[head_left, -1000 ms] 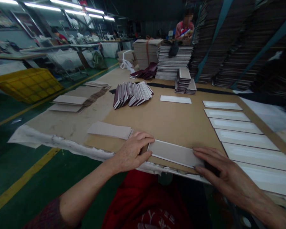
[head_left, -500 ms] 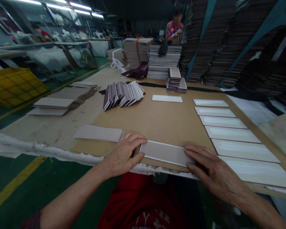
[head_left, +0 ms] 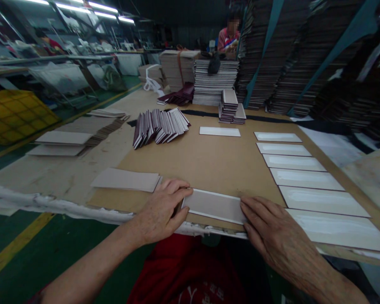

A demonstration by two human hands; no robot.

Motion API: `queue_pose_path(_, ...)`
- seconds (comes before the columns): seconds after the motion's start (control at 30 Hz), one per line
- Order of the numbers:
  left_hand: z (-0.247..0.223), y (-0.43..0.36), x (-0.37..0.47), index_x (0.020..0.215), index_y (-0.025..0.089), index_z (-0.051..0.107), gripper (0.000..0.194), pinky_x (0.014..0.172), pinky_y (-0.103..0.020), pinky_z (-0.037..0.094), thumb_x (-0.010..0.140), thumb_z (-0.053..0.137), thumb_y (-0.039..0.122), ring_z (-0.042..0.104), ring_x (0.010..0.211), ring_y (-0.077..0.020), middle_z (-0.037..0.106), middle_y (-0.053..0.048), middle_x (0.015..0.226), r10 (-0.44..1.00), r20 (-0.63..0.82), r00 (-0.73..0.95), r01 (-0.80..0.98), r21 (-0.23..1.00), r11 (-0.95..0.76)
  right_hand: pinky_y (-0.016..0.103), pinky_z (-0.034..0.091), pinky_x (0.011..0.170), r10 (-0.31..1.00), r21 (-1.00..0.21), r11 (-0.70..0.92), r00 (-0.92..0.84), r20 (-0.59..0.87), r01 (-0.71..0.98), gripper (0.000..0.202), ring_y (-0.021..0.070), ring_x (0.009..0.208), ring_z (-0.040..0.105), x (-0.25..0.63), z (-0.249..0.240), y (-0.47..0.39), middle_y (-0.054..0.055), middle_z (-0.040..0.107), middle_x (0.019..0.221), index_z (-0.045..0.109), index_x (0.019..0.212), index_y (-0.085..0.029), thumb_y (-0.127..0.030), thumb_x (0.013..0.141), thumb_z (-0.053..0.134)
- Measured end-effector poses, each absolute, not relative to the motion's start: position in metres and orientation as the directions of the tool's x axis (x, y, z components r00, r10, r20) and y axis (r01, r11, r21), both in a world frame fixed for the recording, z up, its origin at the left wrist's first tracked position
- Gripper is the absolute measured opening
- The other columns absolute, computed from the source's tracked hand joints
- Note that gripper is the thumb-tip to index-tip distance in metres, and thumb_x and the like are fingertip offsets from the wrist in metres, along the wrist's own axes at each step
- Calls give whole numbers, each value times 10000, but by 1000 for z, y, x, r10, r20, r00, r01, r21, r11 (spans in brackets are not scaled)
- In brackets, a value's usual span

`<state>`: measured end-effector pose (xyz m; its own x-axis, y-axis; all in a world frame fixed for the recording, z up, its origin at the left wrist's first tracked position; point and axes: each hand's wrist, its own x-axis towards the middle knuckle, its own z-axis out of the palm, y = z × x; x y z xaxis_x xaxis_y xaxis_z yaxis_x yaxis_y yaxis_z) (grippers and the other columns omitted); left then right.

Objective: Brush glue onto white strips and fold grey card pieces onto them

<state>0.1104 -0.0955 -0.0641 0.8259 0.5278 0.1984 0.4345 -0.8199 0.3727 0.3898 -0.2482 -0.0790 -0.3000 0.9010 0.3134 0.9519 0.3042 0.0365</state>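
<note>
Workshop: dark stacks [head_left: 300, 63] are ranged at the upper right of the frame, behind a brown-covered tabletop [head_left: 202, 162].
Grey-faced panel [head_left: 213, 205]: laid flat at lower centre, near the tabletop's front edge; a white margin is left visible along its long sides.
Left hand [head_left: 164, 207]: the panel's left end is held between thumb and fingertips, near its two corners.
Right hand [head_left: 274, 226]: the right end is grasped likewise, and partly covered.
White panels [head_left: 307, 177]: set out in a column at the right of the frame, marked with glossy streaks, perhaps adhesive.
Grey boards [head_left: 126, 180]: placed left of the left hand.
Step in hand: judged to be the squaring of a grey layer on its backing.
Next move: even pressure at both ends is probably called for, with the margin kept uniform.
</note>
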Motion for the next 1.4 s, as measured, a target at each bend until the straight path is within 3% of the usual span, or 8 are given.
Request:
queue_pose_path(0.23, -61, -106, 117, 1375, 166, 516, 431, 1083, -530, 448, 948, 465, 141, 477, 1259, -313, 557, -136, 1336, 397, 220, 891, 369, 159, -916, 535, 558, 848, 904, 104, 314, -330, 273, 944, 351, 345, 1002, 611, 381, -73, -244, 210, 661, 1154, 657, 1224, -25, -200, 956, 513)
queue_pose_path(0.33, -66, -109, 118, 1386, 163, 519, 399, 1124, -495, 444, 992, 461, 176, 485, 1303, -285, 592, -119, 1349, 304, 207, 930, 273, 167, -947, 543, 548, 881, 906, 88, 309, -321, 275, 947, 380, 354, 1078, 606, 380, -78, -246, 211, 634, 1256, 623, 1309, -84, -182, 962, 506)
queue_pose_path(0.67, -74, -103, 114, 1395, 195, 531, 444, 1110, -541, 470, 983, 568, 355, 514, 1310, -301, 593, -118, 1392, 337, 208, 918, 274, 282, -919, 538, 430, 1133, 936, -8, 263, -253, 244, 965, 461, 304, 1389, 453, 423, -68, -267, 127, 565, 1450, 547, 1402, -130, -387, 1021, 510)
queue_pose_path(0.83, -72, -101, 112, 1386, 205, 538, 445, 1097, -540, 481, 968, 583, 347, 523, 1297, -311, 594, -128, 1383, 330, 219, 918, 255, 311, -916, 542, 426, 1143, 942, -55, 297, -282, 183, 953, 689, 310, 1448, 373, 420, -71, -269, 148, 421, 1569, 371, 1537, -129, -352, 941, 636)
queue_pose_path(0.97, -71, -101, 103, 1384, 230, 544, 452, 1094, -530, 495, 945, 614, 312, 531, 1299, -307, 602, -116, 1379, 324, 211, 922, 250, 314, -916, 548, 495, 1061, 934, -81, 325, -307, 182, 942, 655, 328, 1323, 507, 404, -76, -266, 147, 499, 1500, 450, 1488, -183, -159, 858, 628)
queue_pose_path(1.07, -75, -100, 97, 1385, 242, 538, 475, 1091, -521, 513, 922, 635, 284, 540, 1308, -301, 616, -104, 1378, 329, 224, 917, 258, 294, -920, 422, 591, 862, 897, -103, 390, -353, 265, 915, 500, 262, 1042, 646, 395, -76, -258, 116, 668, 1228, 585, 1331, -201, -82, 847, 542)
queue_pose_path(1.2, -80, -100, 92, 1423, 285, 489, 536, 1097, -443, 526, 911, 642, 248, 576, 1296, -260, 630, -66, 1389, 336, 291, 896, 269, 246, -931, 321, 558, 707, 677, 48, 555, -485, 554, 830, 326, 190, 787, 648, 396, -68, -246, 59, 726, 914, 653, 1144, -161, -59, 895, 469)
queue_pose_path(1.4, -84, -101, 88, 1569, 291, 253, 770, 1118, -379, 498, 910, 648, 352, 566, 1329, -262, 528, -71, 1513, 438, 416, 797, 367, 242, -898, 322, 506, 859, 632, 287, 417, -502, 591, 863, 292, 192, 932, 653, 450, -23, -230, 67, 736, 1022, 658, 1198, -142, -171, 1006, 440)
